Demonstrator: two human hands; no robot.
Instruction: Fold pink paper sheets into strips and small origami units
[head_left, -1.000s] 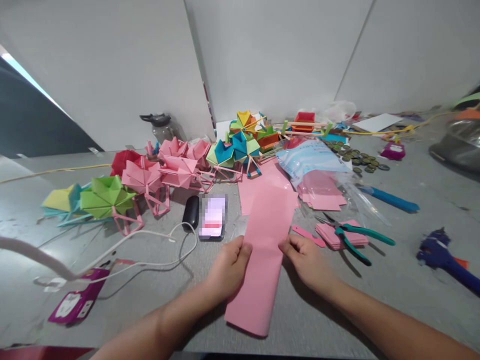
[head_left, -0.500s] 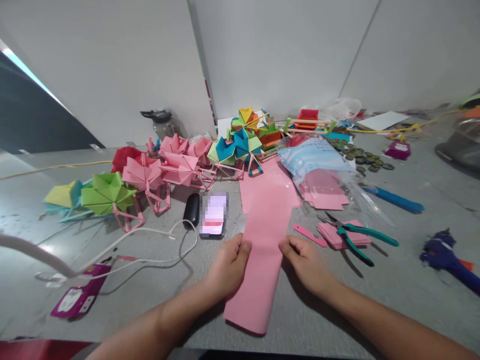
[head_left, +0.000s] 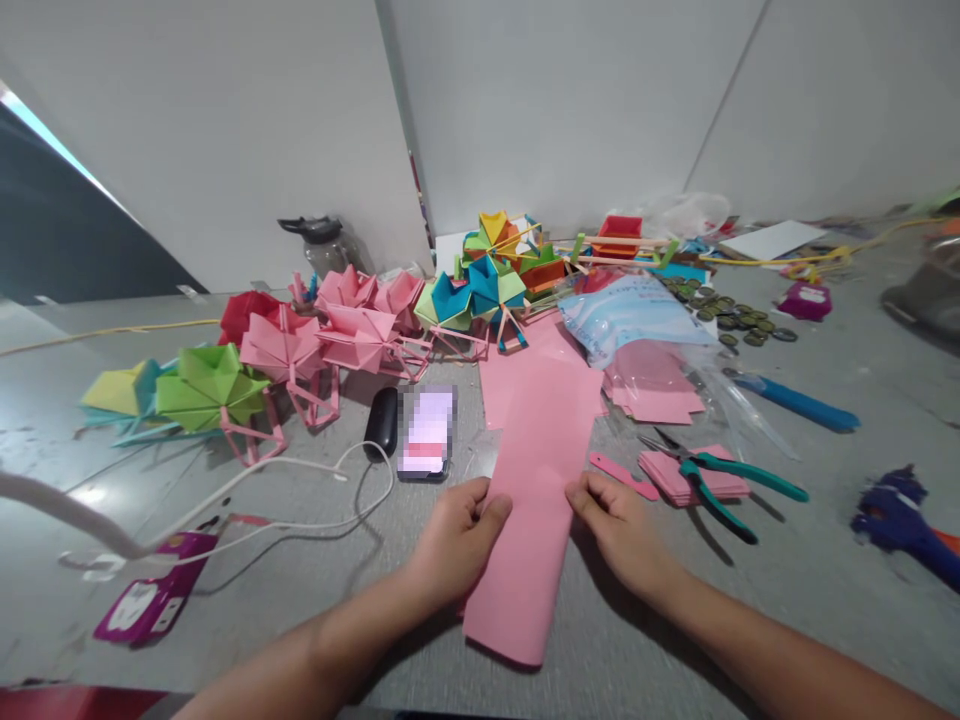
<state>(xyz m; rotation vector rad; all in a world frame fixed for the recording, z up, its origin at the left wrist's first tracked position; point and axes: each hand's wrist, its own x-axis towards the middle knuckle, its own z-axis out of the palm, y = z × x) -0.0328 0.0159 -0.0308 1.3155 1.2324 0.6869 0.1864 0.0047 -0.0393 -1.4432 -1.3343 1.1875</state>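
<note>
A long folded strip of pink paper [head_left: 529,550] slants in front of me, its near end low over the grey table. My left hand [head_left: 465,535] pinches its left edge, thumb on top. On the right edge, my right hand [head_left: 615,525] grips the same paper between thumb and fingers. Beyond the strip lie flat pink sheets [head_left: 502,385]. To the right of my right hand are a pink cutter-like strip [head_left: 622,476] and a stack of small pink papers [head_left: 671,478], with green-handled pliers [head_left: 720,490] across it.
Folded paper models [head_left: 360,330] line the back left. A phone [head_left: 427,430], a black case [head_left: 382,422] and a white cable [head_left: 300,525] lie left. Rightward are a plastic bag [head_left: 637,315], dark discs [head_left: 739,320], a blue tool [head_left: 802,402] and a dark blue tool [head_left: 896,510].
The pink strip has shifted slightly right, with both hands still on it. My left thumb reaches a little farther over the paper.
</note>
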